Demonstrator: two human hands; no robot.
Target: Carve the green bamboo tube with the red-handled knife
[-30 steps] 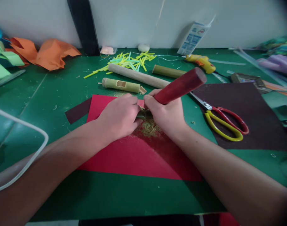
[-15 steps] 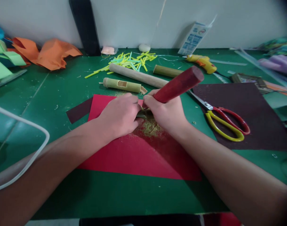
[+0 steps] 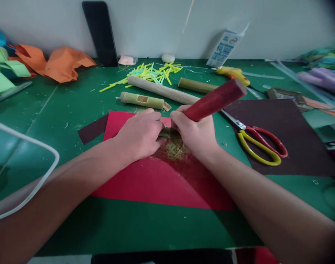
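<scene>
My left hand (image 3: 141, 132) is closed around a short dark green bamboo piece (image 3: 169, 132) and presses it down on a sheet of red paper (image 3: 145, 183). My right hand (image 3: 197, 130) grips a tool with a thick, round red handle (image 3: 217, 99) that slants up to the right. The tool's working end is hidden by the fingers and meets the bamboo piece between my hands. A heap of fine greenish shavings (image 3: 175, 149) lies on the paper just below the bamboo.
Beyond my hands lie a notched bamboo tube (image 3: 153, 102), a pale stick (image 3: 162, 89) and yellow-green straw pieces (image 3: 145, 72). Scissors (image 3: 262, 145) rest on dark paper (image 3: 299, 154) at right. A yellow glue gun (image 3: 236, 74) lies behind. A white cable (image 3: 41, 143) crosses my left forearm.
My right hand and the red handle moved slightly left, then back right, with the tool still at the bamboo. My left hand stays nearly still. The view shifts slightly.
</scene>
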